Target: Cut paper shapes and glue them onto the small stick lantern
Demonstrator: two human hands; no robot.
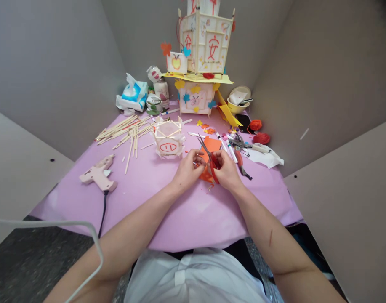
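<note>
One pair of scissors (209, 156), red-handled, grey-bladed

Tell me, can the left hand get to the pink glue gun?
Probably yes. The glue gun lies out to the left; between it and the left hand is purple table covering. The small paper lantern stands farther back, seemingly out of the way.

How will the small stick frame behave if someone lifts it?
The small stick frame is probably light, being thin sticks with a thin whitish covering. It may crush if squeezed, because its walls look filmy. Its ragged loose edges could snag.
</note>
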